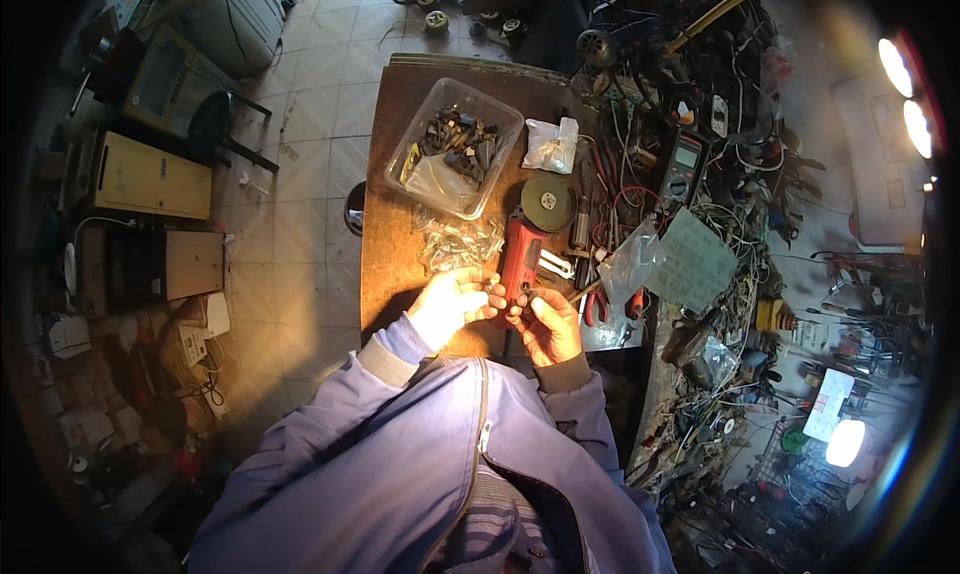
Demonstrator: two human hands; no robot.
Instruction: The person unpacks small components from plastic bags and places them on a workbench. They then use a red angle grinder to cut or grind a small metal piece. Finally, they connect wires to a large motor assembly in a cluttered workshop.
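A: Start with the biggest thing. What carries it all?

B: A brown wooden bench (395,184), bare along its left edge and crowded toward the right, where it runs into a heap of tangled wires (720,174) and tools. The person sits at the near edge, so the work stays close under the lamp light.

A: And on the bench itself?

B: Toward the far edge lies a clear plastic tray (455,146) holding dark metal parts, likely kept together so they do not scatter. Just right of it sits a small clear bag (552,144). Nearer, a red power tool (522,256) lies lengthwise with its round disc (548,203) at the far end, and a multimeter (683,170) rests among the wires off the right edge. A crumpled clear wrapper (455,239) lies between the tray and the hands.

A: The hands, then?

B: Both are drawn together at the near edge, just in front of the red tool's handle end. The left hand (450,304) is curled, fingers bent inward. The right hand (548,324) faces it, fingertips pinching a small dark part (527,296).

A: Where is that part relative to them?

B: Between the two hands, at the fingertips, raised a little off the bench, I judge. It seems held from both sides to steady it; whether the left hand truly grips it or only touches it, I cannot tell, it is too small.
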